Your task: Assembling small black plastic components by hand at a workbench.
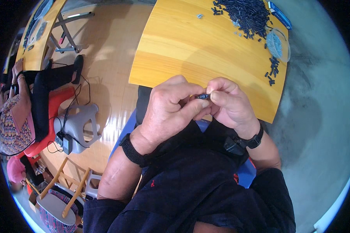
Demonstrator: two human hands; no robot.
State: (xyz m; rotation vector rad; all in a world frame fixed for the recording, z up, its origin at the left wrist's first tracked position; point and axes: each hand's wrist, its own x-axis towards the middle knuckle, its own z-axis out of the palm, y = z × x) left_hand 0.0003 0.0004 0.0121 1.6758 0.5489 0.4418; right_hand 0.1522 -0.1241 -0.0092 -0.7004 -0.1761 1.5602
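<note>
The left hand (167,103) pinches a small dark piece (202,96) between thumb and finger; fingertips of the right hand (235,106) press together at its end, on what I can't tell. I'd hold it steady and work further over the counter (171,46), whose near edge sits by the hands. Room runs forward, the dark pile (245,13) and clear tub (288,53) lying far right.

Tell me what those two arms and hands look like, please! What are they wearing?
Both the left hand and right hand are bare, with no gloves. A wide black band circles the left wrist, and a black strap circles the right. A dark boxy piece shows beside it. Short, dark sleeves leave the forearms bare.
</note>
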